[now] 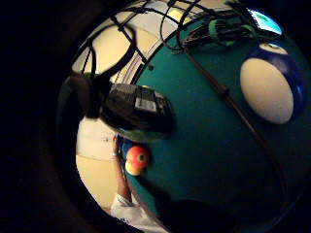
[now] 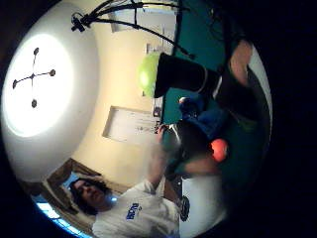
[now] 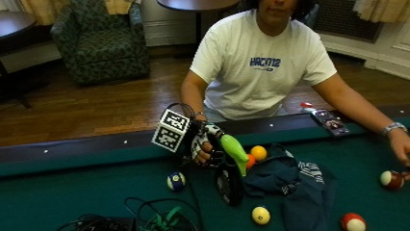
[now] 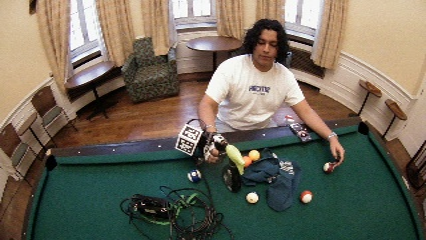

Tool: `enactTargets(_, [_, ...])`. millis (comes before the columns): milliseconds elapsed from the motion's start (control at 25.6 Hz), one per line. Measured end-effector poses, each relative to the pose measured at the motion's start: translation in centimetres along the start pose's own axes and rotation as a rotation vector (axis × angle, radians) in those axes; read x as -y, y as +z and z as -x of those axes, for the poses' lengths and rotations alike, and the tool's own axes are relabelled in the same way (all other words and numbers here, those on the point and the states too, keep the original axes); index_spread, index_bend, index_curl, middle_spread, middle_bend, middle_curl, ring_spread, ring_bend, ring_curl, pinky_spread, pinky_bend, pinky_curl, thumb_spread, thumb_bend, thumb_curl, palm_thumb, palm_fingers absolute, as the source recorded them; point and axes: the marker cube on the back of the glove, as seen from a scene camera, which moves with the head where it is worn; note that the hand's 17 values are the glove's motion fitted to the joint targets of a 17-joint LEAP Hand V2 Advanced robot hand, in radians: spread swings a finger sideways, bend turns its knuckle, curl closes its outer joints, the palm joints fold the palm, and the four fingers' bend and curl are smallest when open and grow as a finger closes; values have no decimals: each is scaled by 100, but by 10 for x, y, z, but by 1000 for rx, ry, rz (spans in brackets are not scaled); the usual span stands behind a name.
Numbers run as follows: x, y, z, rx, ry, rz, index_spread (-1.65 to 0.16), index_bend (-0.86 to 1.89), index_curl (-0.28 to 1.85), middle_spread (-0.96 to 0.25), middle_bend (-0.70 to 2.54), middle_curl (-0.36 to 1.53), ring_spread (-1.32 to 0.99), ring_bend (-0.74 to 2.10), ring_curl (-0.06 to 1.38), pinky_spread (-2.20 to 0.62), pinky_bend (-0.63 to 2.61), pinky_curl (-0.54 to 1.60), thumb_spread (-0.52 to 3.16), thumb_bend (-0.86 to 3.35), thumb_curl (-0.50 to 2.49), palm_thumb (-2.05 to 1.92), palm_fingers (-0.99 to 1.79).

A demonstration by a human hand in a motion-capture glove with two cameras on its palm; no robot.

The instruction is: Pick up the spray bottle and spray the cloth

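Note:
In the outside view my gloved right hand [image 3: 202, 148] grips the neck of the spray bottle [image 3: 229, 180], which has a green spray head and a black body. The bottle is tilted, with its head pointing toward the dark blue cloth [image 3: 291, 182] crumpled on the green felt just beside it. The wide outside view shows the same hand [image 4: 212, 150], bottle [image 4: 232, 172] and cloth [image 4: 276, 177]. The bottle's black body [image 1: 138, 109] fills the little finger side palm view. Its green head [image 2: 147, 74] shows in the thumb side palm view, beside the cloth [image 2: 208, 118].
Several pool balls lie around: orange [image 3: 258, 152] behind the bottle, blue-striped [image 3: 175, 181] to its side, yellow [image 3: 260, 215] and red [image 3: 353, 222] nearer the camera. The person's bare hand [image 3: 402, 150] is over a red-striped ball [image 3: 391, 179]. Cables [image 3: 144, 219] are piled on the felt; a phone [image 3: 330, 121] lies on the rail.

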Motion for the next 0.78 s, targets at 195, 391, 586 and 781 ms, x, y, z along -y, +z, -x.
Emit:
enactTargets(195, [8, 11, 5, -34, -39, 41, -29, 46, 51, -21, 57, 59, -18, 65, 51, -13, 48, 57, 95, -4, 48, 75, 73])
enactTargets(391, [19, 22, 7, -41, -51, 95, -34, 30, 45, -19, 44, 52, -18, 59, 45, -3, 37, 49, 94, -2, 47, 78, 59])
enactTargets(586, [34, 34, 11, 16, -33, 106, -36, 19, 39, -19, 37, 47, -18, 55, 40, 2, 29, 42, 93, -2, 46, 80, 65])
enactTargets(781, [48, 42, 13, 71, -17, 94, -34, 4, 32, -18, 35, 45, -19, 59, 40, 5, 30, 41, 92, -3, 44, 81, 64])
